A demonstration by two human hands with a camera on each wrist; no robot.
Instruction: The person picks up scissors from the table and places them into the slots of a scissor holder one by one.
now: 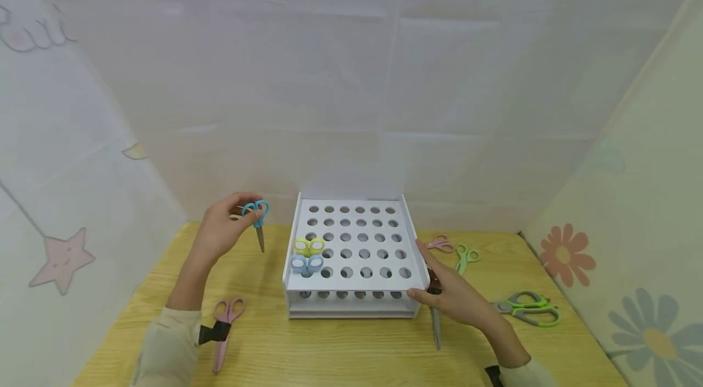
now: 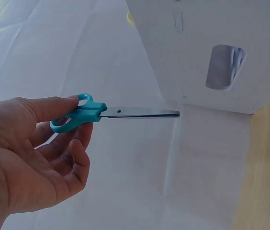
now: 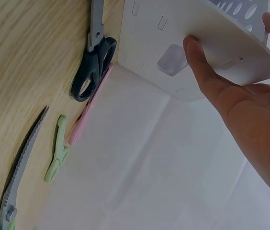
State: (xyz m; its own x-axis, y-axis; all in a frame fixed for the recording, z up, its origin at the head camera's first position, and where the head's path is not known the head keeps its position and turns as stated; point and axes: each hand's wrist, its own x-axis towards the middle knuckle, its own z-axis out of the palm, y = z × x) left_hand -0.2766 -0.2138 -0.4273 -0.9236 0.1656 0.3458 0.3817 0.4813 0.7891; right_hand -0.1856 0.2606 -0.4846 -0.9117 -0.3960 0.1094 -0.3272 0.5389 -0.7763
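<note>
Your left hand pinches turquoise-handled scissors, silver blades closed; your right hand grips the white rack.

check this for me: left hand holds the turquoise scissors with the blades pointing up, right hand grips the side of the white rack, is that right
Not quite: the blades point down, not up, as the head view shows. The left hand does hold the turquoise scissors, and the right hand does grip the side of the white rack.
</note>
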